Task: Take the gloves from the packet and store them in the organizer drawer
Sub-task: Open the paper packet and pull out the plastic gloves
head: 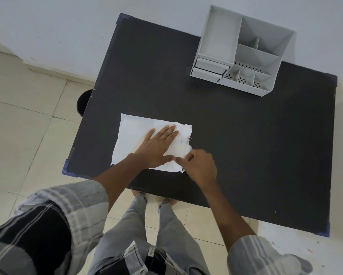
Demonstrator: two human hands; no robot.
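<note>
Fingers (pixel 167 132) flat on packet (pixel 139 135); table (pixel 246 145) rightward lies bare.

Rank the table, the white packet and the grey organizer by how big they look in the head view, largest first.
1. Table, by far the largest.
2 and 3. White packet and grey organizer look similar; the organizer sits farther away, so I won't rank them.

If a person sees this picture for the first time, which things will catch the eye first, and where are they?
First the white packet near the front left of the black table: the left hand lies flat on it, and the right hand pinches its crumpled right edge. Next the grey organizer at the far right corner by the wall, its open compartments apparently empty and two small drawers on its front left.
</note>
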